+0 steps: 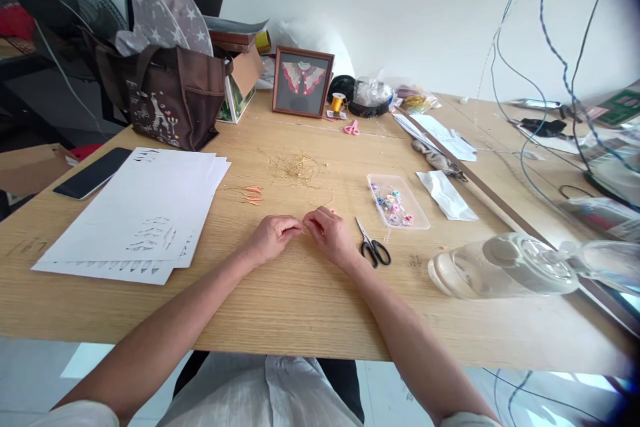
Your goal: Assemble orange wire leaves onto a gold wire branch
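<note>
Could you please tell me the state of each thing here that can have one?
Left hand: curled, fingertips meeting the right hand's.
Right hand: curled likewise.
Black-handled scissors: shut, lying flat.
Clear water bottle: lying on its side.
Smartphone: screen dark.
Framed picture: standing upright.

No readable text, labels, brands or numbers anywhere in view.

Metal-bladed, plastic-handled scissors (373, 245) on a smooth wood tabletop (300, 307).
</note>
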`<state>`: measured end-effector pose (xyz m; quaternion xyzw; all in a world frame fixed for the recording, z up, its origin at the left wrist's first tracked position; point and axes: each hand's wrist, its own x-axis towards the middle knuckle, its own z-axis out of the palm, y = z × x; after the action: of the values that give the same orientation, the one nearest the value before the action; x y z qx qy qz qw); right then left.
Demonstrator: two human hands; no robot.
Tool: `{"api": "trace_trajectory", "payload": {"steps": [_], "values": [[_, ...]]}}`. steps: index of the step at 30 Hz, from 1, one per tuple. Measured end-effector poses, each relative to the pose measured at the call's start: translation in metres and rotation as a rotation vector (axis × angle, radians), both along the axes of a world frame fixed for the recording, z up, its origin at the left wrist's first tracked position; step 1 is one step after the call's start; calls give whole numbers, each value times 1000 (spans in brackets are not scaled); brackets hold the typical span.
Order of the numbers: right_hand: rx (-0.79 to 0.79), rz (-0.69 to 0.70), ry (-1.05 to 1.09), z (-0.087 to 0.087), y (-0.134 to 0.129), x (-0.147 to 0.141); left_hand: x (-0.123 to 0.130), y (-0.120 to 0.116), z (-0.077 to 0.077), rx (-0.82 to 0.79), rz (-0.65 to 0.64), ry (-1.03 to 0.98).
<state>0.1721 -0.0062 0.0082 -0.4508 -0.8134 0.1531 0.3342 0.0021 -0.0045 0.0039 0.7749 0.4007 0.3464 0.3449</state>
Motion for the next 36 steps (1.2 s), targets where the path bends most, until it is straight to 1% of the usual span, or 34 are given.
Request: {"api": "trace_trajectory", "payload": {"steps": [4, 7, 9, 12, 15, 17, 19, 21, 23, 25, 28, 31, 33, 36], "values": [[-23, -7, 32, 0, 0, 0, -1, 1, 5, -157, 41, -143], [-28, 34, 32, 0, -2, -1, -2, 3, 5, -271, 64, -267], [-34, 65, 24, 0, -4, -2, -3, 4, 3, -302, 84, -301], [-33, 84, 6, 1, -5, -3, -3, 5, -2, -267, 134, -254], [-6, 66, -35, 2, -5, -3, -3, 4, -5, -145, 173, -129], [18, 36, -61, 2, -4, -4, -2, 2, -5, -78, 151, -44], [33, 11, -65, 1, -2, -3, -1, 1, -4, -38, 93, 15], [31, 2, -47, -1, 0, -2, 0, 0, -3, -15, 29, 32], [14, -2, -22, -2, 2, -1, 0, -1, -1, -32, -15, 5], [-1, -8, 2, -3, 2, 0, 0, -1, 2, -101, -22, -57], [-9, 9, 20, -4, 1, 0, -2, 1, 5, -229, 19, -191], [-20, 41, 21, -3, -1, -1, -3, 4, 5, -293, 63, -303], [-21, 53, 11, -3, -3, -3, -2, 5, 2, -313, 98, -322], [-8, 59, -24, -1, -4, -4, -1, 6, -3, -317, 162, -282]]}}
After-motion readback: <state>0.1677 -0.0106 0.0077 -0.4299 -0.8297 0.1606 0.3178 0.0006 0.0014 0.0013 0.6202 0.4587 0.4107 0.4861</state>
